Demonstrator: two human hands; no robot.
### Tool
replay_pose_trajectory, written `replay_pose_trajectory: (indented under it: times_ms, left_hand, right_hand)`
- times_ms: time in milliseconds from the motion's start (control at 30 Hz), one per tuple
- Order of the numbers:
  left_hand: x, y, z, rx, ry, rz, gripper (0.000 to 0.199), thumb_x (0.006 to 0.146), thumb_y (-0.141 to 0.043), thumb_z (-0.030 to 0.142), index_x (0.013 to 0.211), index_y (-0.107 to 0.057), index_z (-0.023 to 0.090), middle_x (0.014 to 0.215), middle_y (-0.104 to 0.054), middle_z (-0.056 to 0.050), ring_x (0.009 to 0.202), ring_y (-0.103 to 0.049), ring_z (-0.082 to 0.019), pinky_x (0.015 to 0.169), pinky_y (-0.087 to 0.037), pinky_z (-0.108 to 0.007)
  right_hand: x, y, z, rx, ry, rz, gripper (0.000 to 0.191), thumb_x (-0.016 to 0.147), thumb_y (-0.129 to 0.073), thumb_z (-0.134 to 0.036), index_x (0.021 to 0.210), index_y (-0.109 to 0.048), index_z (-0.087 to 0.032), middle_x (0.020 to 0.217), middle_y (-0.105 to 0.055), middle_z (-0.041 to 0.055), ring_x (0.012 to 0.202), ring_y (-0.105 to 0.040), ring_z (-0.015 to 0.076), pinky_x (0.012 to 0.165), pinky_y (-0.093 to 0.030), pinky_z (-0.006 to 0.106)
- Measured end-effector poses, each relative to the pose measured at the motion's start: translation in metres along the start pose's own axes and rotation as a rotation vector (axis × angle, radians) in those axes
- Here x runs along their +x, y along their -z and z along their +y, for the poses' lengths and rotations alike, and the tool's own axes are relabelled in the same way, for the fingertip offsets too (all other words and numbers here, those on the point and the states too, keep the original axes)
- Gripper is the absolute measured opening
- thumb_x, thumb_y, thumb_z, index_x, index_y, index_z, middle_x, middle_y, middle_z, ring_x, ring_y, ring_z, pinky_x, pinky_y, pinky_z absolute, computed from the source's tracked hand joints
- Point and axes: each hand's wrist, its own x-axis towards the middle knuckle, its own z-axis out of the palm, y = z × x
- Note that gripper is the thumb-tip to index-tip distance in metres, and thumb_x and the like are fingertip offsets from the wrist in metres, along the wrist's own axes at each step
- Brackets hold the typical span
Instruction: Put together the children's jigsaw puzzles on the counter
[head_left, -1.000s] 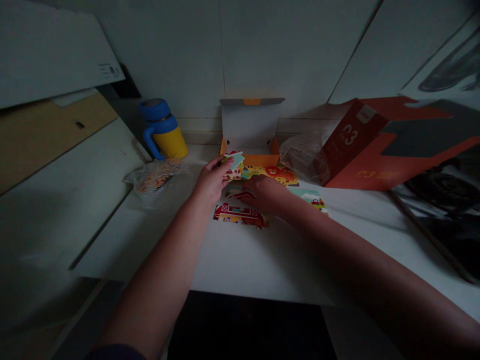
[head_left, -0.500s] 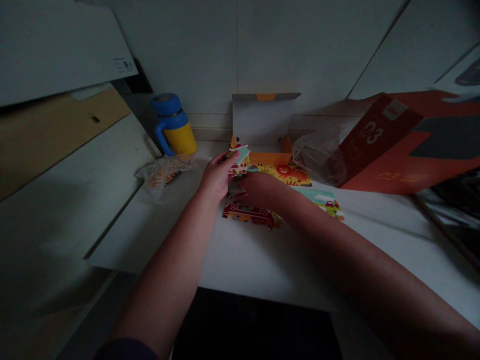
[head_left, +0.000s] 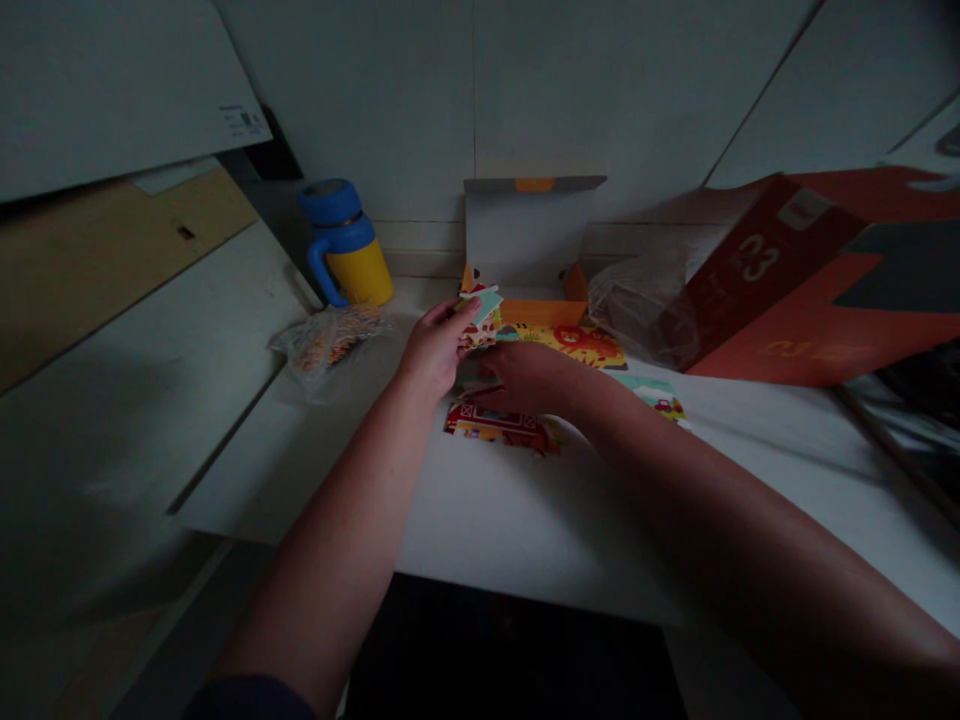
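My left hand [head_left: 437,348] is closed around a small stack of puzzle pieces [head_left: 486,304], the thumb pressed on the pale green top one. Just to its right, my right hand [head_left: 517,375] reaches over a partly joined red barn puzzle [head_left: 499,425] lying on the table. Its fingers point left and bend down, and their tips are partly hidden, so I cannot make out whether they grip a piece. Behind the hands lies a yellow puzzle section with a lion [head_left: 581,345]. Beyond my right wrist shows a light green section with a small red vehicle [head_left: 660,400].
An orange box [head_left: 534,305] stands with its lid up against the wall. To the left are a blue and yellow mug [head_left: 349,250] and a plastic bag of small sticks [head_left: 326,345]. A crumpled clear bag [head_left: 641,310] and a large red-orange box [head_left: 795,290] stand on the right.
My right hand has shifted slightly over the barn puzzle. My left hand keeps its hold on the stack. The whole view has tilted a little.
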Motion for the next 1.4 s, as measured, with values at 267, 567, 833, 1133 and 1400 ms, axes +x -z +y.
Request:
replay_pose_trajectory:
  times_ms: [267, 567, 833, 1133, 1400]
  left_hand:
    - [0.000, 0.001, -0.001, 0.046, -0.004, 0.015, 0.035, 0.073, -0.093, 0.043, 0.097, -0.076, 0.023, 0.086, -0.074, -0.004, 0.075, -0.067, -0.017, 0.065, -0.052, -0.029]
    - [-0.001, 0.001, 0.001, 0.063, -0.001, 0.032, 0.038, 0.072, -0.093, 0.045, 0.097, -0.075, 0.023, 0.086, -0.074, -0.003, 0.075, -0.068, -0.017, 0.064, -0.051, -0.029]
    - [-0.001, 0.001, 0.002, 0.077, 0.014, 0.060, 0.040, 0.071, -0.094, 0.046, 0.098, -0.075, 0.024, 0.083, -0.071, -0.003, 0.076, -0.068, -0.018, 0.063, -0.051, -0.029]
    - [-0.001, 0.001, 0.003, 0.075, 0.012, 0.056, 0.041, 0.069, -0.094, 0.048, 0.095, -0.074, 0.024, 0.081, -0.069, -0.002, 0.072, -0.066, -0.016, 0.059, -0.047, -0.026]
    - [0.001, 0.003, 0.001, 0.069, 0.010, 0.036, 0.037, 0.073, -0.092, 0.046, 0.097, -0.075, 0.024, 0.085, -0.072, -0.004, 0.077, -0.068, -0.018, 0.065, -0.051, -0.029]
  right_hand:
    - [0.000, 0.001, -0.007, -0.018, -0.013, -0.010, 0.040, 0.095, -0.068, -0.046, 0.113, -0.077, -0.011, 0.116, -0.077, 0.0196, 0.100, -0.073, 0.0293, 0.086, -0.054, 0.034]
    - [0.002, -0.001, -0.006, -0.014, 0.006, -0.035, 0.035, 0.098, -0.064, -0.042, 0.116, -0.076, -0.013, 0.125, -0.075, 0.0195, 0.108, -0.073, 0.0307, 0.090, -0.055, 0.037]
    - [0.003, -0.012, -0.013, 0.043, 0.021, 0.089, 0.045, 0.098, -0.065, -0.046, 0.125, -0.070, -0.010, 0.133, -0.071, 0.0213, 0.118, -0.068, 0.0329, 0.099, -0.053, 0.040]
    - [0.004, -0.014, -0.009, 0.027, 0.034, 0.053, 0.037, 0.094, -0.067, -0.044, 0.110, -0.075, -0.012, 0.120, -0.075, 0.0197, 0.107, -0.071, 0.0319, 0.092, -0.054, 0.038]
    - [0.002, -0.012, -0.009, -0.003, -0.042, 0.009, 0.044, 0.096, -0.065, -0.050, 0.114, -0.076, -0.012, 0.120, -0.076, 0.0209, 0.109, -0.072, 0.0327, 0.093, -0.054, 0.039]
